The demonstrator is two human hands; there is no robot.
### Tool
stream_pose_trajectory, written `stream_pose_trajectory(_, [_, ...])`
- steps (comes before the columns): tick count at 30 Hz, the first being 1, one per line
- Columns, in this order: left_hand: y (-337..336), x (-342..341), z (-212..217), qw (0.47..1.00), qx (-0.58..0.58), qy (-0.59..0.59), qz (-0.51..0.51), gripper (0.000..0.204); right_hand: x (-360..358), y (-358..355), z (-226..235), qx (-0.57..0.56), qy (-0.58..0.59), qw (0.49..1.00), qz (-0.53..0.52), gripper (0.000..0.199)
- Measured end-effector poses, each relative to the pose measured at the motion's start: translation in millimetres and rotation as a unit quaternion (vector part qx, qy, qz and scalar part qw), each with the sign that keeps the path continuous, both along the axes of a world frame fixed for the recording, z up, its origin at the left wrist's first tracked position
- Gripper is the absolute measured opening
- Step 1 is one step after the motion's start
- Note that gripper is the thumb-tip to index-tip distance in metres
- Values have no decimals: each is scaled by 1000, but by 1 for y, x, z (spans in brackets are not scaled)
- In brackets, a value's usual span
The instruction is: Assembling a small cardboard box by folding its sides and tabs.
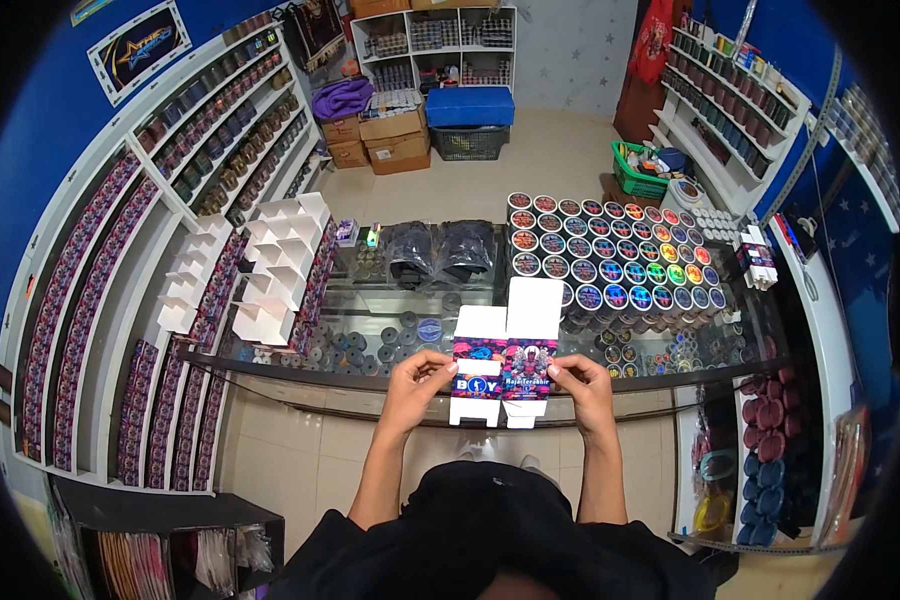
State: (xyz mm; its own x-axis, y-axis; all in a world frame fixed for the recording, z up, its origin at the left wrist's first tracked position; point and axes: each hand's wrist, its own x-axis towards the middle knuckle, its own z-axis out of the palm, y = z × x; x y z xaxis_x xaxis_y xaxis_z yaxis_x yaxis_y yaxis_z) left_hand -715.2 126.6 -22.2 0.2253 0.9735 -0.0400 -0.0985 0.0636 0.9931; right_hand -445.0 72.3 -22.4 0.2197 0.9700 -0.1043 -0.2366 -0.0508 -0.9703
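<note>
Between my two hands is an unfolded small carton [504, 375], printed in dark purple and pink with white flaps at top and bottom. My left hand [422, 388] pinches its left edge between thumb and fingers. The right edge is pinched by my right hand [582, 388]. It is held up over the front edge of a glass-topped counter [370, 320]. Just beyond it, to the right, stand many round tins [610, 250] with shiny lids, stacked in rows. Two black plastic-wrapped bundles [410, 252] lie behind it on the glass.
White open boxes [280, 265] stand at the counter's left end. Shelves of small cartons [70, 300] line the left wall. Across the floor are cardboard boxes [395, 135], a blue box [470, 106] and a green basket [638, 178]. A few folded cartons [757, 262] sit at the counter's right end.
</note>
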Motion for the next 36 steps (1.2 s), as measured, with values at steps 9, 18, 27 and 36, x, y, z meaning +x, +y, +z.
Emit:
stream_pose_trajectory(9, [7,-7,3,1000,20,-3,-8,14,-7,2,1,14,-29,999,-9,12])
stream_pose_trajectory(18, [5,2,-1,999,10,-35,4,12,1,7,4,1,-28,1000,-6,11])
stream_pose_trajectory(27, [0,14,-2,999,4,-37,14,11,13,6,-2,12,-19,1000,-2,10])
stream_pose_trajectory(36, [-12,23,-3,999,2,-27,31,12,23,3,-7,2,-9,1000,22,15])
